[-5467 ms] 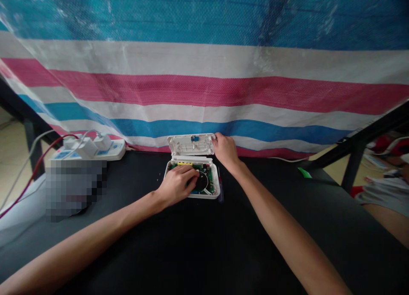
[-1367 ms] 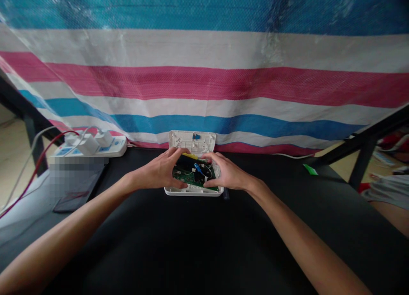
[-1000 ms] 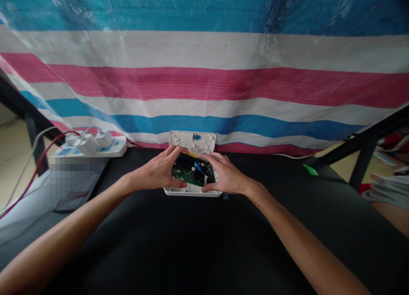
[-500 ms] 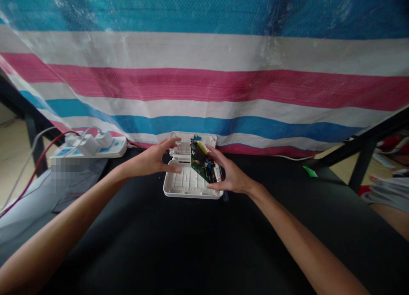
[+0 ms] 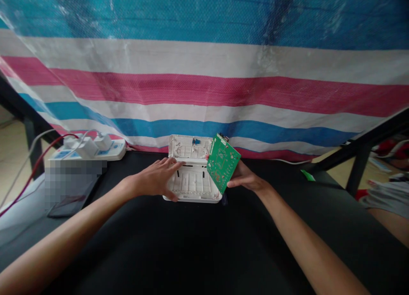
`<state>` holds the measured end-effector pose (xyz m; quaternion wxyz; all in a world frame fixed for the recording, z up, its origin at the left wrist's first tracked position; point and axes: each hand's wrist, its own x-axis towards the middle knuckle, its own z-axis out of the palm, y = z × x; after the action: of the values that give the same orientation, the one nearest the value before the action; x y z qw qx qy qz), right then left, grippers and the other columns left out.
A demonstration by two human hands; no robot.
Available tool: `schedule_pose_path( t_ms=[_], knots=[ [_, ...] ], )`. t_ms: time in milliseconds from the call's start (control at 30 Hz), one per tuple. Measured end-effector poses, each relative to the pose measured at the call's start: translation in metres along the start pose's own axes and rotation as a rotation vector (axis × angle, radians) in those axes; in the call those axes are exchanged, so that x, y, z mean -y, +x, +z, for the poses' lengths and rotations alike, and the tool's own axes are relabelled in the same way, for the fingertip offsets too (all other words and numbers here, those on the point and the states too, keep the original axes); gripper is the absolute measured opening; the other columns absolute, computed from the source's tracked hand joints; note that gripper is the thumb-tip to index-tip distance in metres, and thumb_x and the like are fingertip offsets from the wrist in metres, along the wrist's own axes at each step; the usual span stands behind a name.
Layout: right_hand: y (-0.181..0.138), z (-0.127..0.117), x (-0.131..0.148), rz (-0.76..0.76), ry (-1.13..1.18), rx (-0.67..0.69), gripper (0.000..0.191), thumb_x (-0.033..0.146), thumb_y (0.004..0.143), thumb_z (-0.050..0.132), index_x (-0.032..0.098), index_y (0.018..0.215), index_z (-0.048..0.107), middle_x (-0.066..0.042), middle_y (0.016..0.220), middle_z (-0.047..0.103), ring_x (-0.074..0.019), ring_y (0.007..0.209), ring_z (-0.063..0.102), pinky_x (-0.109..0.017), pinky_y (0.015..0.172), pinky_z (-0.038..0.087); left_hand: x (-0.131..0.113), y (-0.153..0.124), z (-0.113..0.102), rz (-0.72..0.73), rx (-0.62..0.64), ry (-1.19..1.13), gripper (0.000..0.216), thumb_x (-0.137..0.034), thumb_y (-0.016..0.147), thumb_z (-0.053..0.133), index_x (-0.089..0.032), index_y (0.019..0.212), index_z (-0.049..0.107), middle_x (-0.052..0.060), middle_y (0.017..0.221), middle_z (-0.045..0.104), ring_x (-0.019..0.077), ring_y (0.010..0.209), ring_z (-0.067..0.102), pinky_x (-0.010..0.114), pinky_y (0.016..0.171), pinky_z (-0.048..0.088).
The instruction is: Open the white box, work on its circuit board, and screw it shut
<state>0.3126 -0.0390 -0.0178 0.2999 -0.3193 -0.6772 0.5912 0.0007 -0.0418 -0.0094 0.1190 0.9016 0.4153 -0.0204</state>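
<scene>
A green circuit board (image 5: 223, 163) is tilted up in my right hand (image 5: 244, 175), its underside with solder points turned toward me. The fingers behind the board are partly hidden. Below and left of it lies a white plastic case (image 5: 191, 185), opened flat, its ribbed tray nearer me and its lid (image 5: 188, 147) behind. A small blue part (image 5: 196, 141) sits in the lid. My left hand (image 5: 158, 177) rests over the case's left side, fingers spread and thumb at the front left corner.
At the left stands a white power strip (image 5: 118, 150) with plugs and red and white cables. A dark flat object (image 5: 75, 201) lies before it. A small green packet (image 5: 307, 175) is at the right. A striped sheet (image 5: 204, 88) hangs behind the black table (image 5: 198, 252).
My right hand has moved right and turned the circuit board, so its solder side now shows and the case tray is uncovered. My left hand has lowered onto the case's left side.
</scene>
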Motion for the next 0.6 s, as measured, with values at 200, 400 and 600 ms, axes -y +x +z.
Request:
schedule_pose_path(
  t_ms=[200,400,600],
  knots=[
    [0.006,0.005,-0.003,-0.167,-0.108,0.047,0.119,0.056,0.057,0.087,0.030,0.154,0.022,-0.013,0.156,0.037,-0.0318,0.145,0.034,-0.049,0.117,0.029,0.003,0.001,0.003,0.006,-0.029,0.045,0.110,-0.070,0.064,0.073,-0.020,0.151,0.027,0.019,0.147,0.043,0.0391,0.132,0.043,0.047,0.106,0.035],
    [0.005,0.011,0.004,-0.261,-0.255,0.016,0.107,0.039,0.067,0.086,0.030,0.155,0.025,-0.011,0.159,0.034,-0.0324,0.144,0.035,-0.052,0.120,0.024,-0.002,0.000,-0.003,-0.019,0.031,0.067,0.112,-0.068,0.066,0.073,-0.016,0.152,0.023,0.019,0.150,0.041,0.0364,0.136,0.041,0.045,0.111,0.032],
    [0.012,0.029,0.023,-0.274,-0.737,0.019,0.096,0.031,0.068,0.082,0.024,0.152,0.035,-0.015,0.151,0.046,-0.0340,0.137,0.046,-0.054,0.113,0.035,-0.002,0.001,-0.005,-0.060,0.029,0.026,0.113,-0.067,0.062,0.076,-0.015,0.150,0.028,0.021,0.150,0.042,0.0396,0.136,0.041,0.048,0.112,0.032]
  ],
)
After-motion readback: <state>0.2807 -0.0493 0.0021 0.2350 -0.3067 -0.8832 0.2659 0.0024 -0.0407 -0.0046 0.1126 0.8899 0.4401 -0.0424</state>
